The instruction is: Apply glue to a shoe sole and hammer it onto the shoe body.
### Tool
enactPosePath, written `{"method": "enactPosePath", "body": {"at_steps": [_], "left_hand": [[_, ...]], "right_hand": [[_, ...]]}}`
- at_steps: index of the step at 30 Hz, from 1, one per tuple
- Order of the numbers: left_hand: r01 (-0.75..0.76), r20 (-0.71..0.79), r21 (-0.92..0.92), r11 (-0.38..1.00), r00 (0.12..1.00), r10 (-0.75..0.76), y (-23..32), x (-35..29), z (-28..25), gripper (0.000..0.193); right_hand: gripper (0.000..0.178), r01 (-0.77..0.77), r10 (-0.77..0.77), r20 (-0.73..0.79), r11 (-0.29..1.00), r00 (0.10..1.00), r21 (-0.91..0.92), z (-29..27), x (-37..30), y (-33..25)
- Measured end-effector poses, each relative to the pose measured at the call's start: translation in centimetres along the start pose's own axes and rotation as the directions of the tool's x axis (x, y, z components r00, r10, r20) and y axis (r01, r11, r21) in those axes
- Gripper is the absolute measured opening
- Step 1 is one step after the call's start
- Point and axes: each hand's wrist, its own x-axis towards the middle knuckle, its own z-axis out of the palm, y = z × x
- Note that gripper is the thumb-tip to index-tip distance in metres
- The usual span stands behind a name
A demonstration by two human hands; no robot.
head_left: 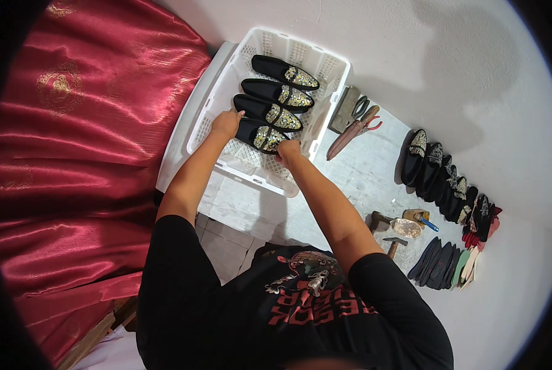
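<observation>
A white plastic basket (334, 65) with perforated walls holds several black loafers laid side by side, their toes covered in gold and silver sparkle. The nearest loafer (265, 137) is gripped at both ends. At its heel my left hand (226, 124) has its fingers closed. Around its toe, by the basket's near right side, my right hand (289, 151) is closed too; its fingertips are partly hidden. Just beyond lies another loafer (276, 117), almost touching the held one. Two more, a middle loafer (288, 97) and a far loafer (291, 73), lie farther back.
On the grey-white table (350, 179), right of the basket, are red-handled pliers (373, 123) and black-handled scissors (360, 108). A row of decorated shoes (435, 163) runs along the wall. Nearer sit a hammer (395, 245) and dark insoles (435, 262). Red satin cloth (91, 154) hangs at left.
</observation>
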Motion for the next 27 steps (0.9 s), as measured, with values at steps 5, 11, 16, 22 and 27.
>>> {"method": "enactPosePath", "body": {"at_steps": [5, 11, 16, 22, 27], "left_hand": [[-0.048, 0.145, -0.018, 0.999, 0.988, 0.05, 2.2, 1.8, -0.7, 0.058], [-0.219, -0.083, -0.168, 0.961, 0.975, 0.208, 1.9, -0.2, -0.7, 0.05], [-0.134, -0.068, -0.102, 0.986, 0.99, 0.127, 1.4, -0.8, -2.0, 0.047], [-0.17, -0.191, -0.142, 0.975, 0.971, 0.142, 2.9, -0.7, -3.1, 0.053], [-0.271, -0.326, -0.238, 0.933, 0.927, 0.186, 2.6, -7.3, -6.3, 0.049]], "right_hand": [[0.044, -0.012, 0.012, -0.108, 1.0, 0.994, -0.007, -1.8, -0.7, -3.3], [0.056, 0.17, -0.171, 0.013, 0.963, 0.985, -0.208, -4.6, -4.9, -4.0], [0.051, 0.609, -0.705, -0.067, 0.653, 0.706, -0.45, -4.3, -5.0, -2.1], [0.059, 0.572, -0.611, -0.042, 0.761, 0.791, -0.306, -5.3, -2.0, -1.3], [0.055, 0.583, -0.629, 0.478, 0.769, 0.613, 0.263, -13.3, -15.0, -2.6]]}}
